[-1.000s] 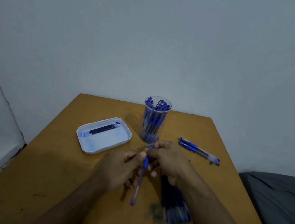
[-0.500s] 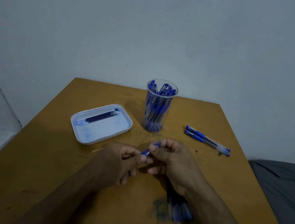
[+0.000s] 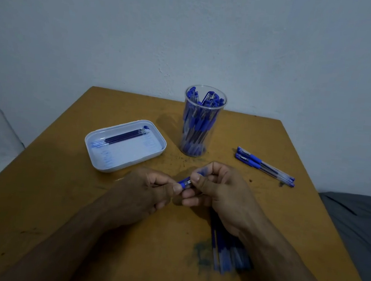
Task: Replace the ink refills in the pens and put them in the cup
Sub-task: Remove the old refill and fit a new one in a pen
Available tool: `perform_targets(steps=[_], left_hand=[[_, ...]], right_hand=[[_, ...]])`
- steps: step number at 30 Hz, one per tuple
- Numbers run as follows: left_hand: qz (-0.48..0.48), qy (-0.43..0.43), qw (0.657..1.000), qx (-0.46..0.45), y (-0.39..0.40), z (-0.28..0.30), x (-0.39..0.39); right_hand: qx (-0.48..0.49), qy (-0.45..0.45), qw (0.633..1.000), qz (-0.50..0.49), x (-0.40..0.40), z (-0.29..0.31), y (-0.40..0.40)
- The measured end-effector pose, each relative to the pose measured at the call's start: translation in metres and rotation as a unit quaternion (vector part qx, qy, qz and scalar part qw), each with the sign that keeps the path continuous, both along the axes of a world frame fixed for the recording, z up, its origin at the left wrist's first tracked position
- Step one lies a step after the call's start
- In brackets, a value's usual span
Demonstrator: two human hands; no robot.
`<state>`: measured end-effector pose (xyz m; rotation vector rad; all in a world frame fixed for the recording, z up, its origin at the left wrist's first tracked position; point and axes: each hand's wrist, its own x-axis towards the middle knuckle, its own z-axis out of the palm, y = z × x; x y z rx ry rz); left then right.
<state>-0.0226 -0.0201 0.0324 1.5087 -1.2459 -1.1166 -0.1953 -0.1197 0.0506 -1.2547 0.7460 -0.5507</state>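
Pen (image 3: 185, 182), blue with a clear barrel, held above the middle of the bench (image 3: 58, 195) between both hands; only a short blue stretch shows between the fingers. Left hand (image 3: 143, 193): grip closed, thumb and forefinger pinched on the nearer end of the pen, the other fingers curled under. Right hand (image 3: 217, 195): grip likewise closed, thumb pressed on the farther part of the pen, fingertips folded around it; the two grips nearly touch. Cup (image 3: 201, 121): clear, upright, just beyond the hands, packed with blue pens standing on end. Tray (image 3: 99, 158): white, shallow, left of the cup, with several dark ink refills (image 3: 122, 138) lying side by side along its far edge. Two capped pens (image 3: 264, 166) lie together on the bench to the right, well apart from the cup. Pile of pens (image 3: 226, 256), blurred, lies on the bench beneath the right forearm, beside a dark ink smudge (image 3: 201, 255) on the wood.
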Motion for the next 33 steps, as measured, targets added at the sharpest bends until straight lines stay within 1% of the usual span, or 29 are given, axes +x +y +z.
perform_targets(steps=[6,12,17,19,21,23,25,27,28,30,33], left_hand=[[-0.011,-0.016,1.000,-0.012,0.001,0.001,0.000],[-0.019,-0.029,0.999,-0.014,0.003,0.003,0.000],[-0.027,-0.004,0.999,-0.024,0.004,0.005,0.001],[-0.029,-0.011,0.999,-0.026,0.004,0.004,0.000],[0.001,0.012,1.000,-0.022,0.003,0.002,-0.002],[0.039,0.042,0.998,-0.015,0.003,0.000,-0.003],[0.063,0.054,0.997,-0.011,0.003,0.000,-0.003],[0.078,0.065,0.995,-0.013,0.003,0.000,-0.003],[0.083,0.068,0.994,-0.014,0.003,0.000,-0.002],[0.087,0.070,0.994,-0.017,0.004,-0.001,-0.002],[0.094,0.053,0.994,-0.023,0.005,-0.003,-0.002]], right_hand=[[-0.004,-0.001,1.000,0.004,-0.002,0.001,0.002],[0.013,-0.007,1.000,-0.001,-0.002,-0.001,0.005],[0.045,-0.044,0.998,-0.006,-0.006,0.007,0.003],[0.032,-0.040,0.999,-0.009,-0.008,0.006,0.003],[0.011,-0.037,0.999,-0.033,-0.006,0.005,0.003],[-0.047,-0.022,0.996,-0.066,-0.006,0.004,0.002],[-0.151,0.032,0.983,-0.102,-0.007,0.003,-0.002],[-0.270,0.121,0.947,-0.125,-0.010,0.000,-0.005],[-0.312,0.156,0.929,-0.124,-0.011,-0.002,-0.005],[-0.365,0.207,0.902,-0.098,-0.010,-0.004,-0.001],[-0.459,0.289,0.839,-0.034,-0.007,-0.005,0.008]])
